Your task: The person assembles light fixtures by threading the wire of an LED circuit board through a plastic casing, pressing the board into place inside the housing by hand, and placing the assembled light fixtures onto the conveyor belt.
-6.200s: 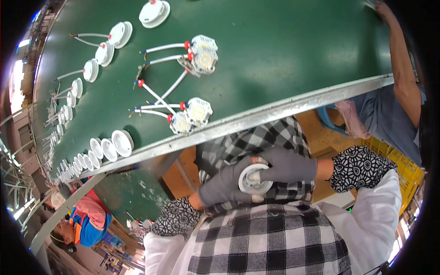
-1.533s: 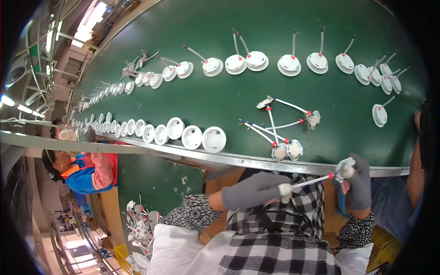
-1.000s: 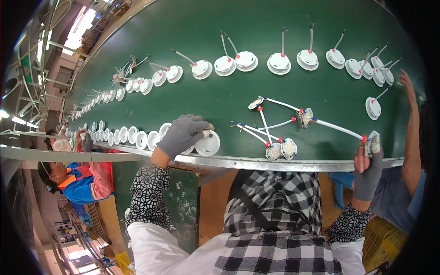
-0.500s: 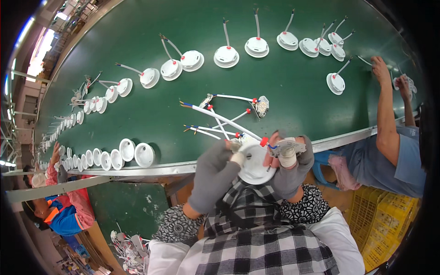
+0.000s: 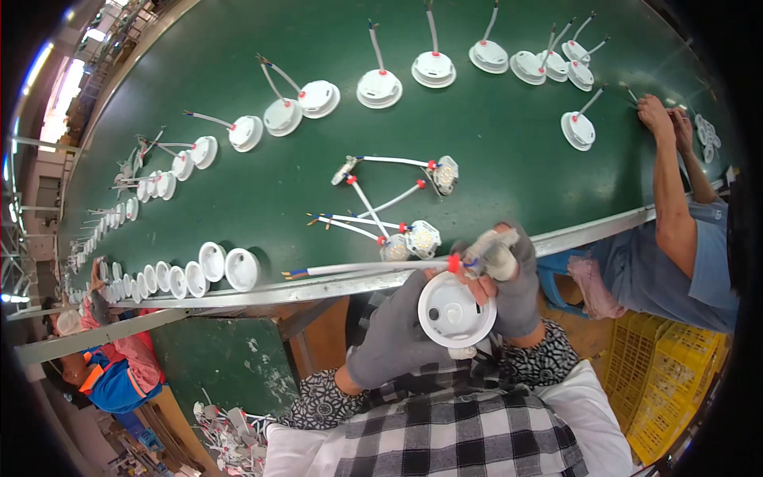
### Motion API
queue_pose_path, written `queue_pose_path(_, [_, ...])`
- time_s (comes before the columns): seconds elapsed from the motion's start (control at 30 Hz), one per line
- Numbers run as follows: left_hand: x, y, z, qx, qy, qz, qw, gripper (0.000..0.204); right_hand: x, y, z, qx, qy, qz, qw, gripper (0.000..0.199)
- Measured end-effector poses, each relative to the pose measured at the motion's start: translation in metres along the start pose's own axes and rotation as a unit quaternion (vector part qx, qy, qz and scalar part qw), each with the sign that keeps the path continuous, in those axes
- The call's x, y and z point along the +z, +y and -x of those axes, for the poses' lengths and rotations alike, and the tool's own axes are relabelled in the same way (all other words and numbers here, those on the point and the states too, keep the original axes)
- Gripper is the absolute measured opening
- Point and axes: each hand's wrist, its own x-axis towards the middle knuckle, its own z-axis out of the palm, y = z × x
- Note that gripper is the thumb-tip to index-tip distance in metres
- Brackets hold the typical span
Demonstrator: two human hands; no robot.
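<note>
My left hand (image 5: pixel 391 330), in a grey fingerless glove, grips a round white lamp housing (image 5: pixel 455 316) by its side, its hollow face turned up toward me. Close above its rim, my right hand (image 5: pixel 513 278), gloved the same way, pinches the red-collared end of a white cable (image 5: pixel 366 268). The cable points left with bare coloured wire ends. Whatever board sits at the collar is mostly covered by my fingers. Just beyond on the green table lie several LED boards (image 5: pixel 424 238) with cables and red collars, some crossing each other.
White housings with upright cables (image 5: pixel 379 89) curve across the green table (image 5: pixel 278 183). Cup-shaped housings (image 5: pixel 242 270) line its metal front edge at left. A co-worker's hands (image 5: pixel 656 115) work at right, above yellow crates (image 5: pixel 660 374). Another person sits far left; cabled parts (image 5: pixel 230 437) pile lower left.
The housing has come down toward me and tilted to show its hollow face. The cable has swung from slanting up-left to nearly level. The co-worker's hands have drawn together.
</note>
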Motion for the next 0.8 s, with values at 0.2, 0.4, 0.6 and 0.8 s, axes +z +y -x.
queue_pose_path(0.2, [-0.018,-0.036,0.019,0.006,0.227,-0.099,0.969,0.088,-0.051,-0.05,0.015,0.022,-0.107,-0.251,0.962,0.035])
queue_pose_path(0.4, [-0.017,-0.041,0.022,0.048,0.336,-0.188,0.922,0.082,-0.037,-0.054,0.037,0.066,-0.044,0.083,0.993,0.027])
queue_pose_path(0.6, [-0.014,-0.041,0.031,0.007,0.37,-0.036,0.928,0.084,-0.026,-0.052,0.011,-0.128,-0.237,0.217,0.938,0.023])
queue_pose_path(0.8, [-0.021,-0.04,0.024,0.062,0.322,-0.247,0.912,0.084,-0.017,-0.07,0.005,-0.187,-0.324,0.325,0.869,0.024])
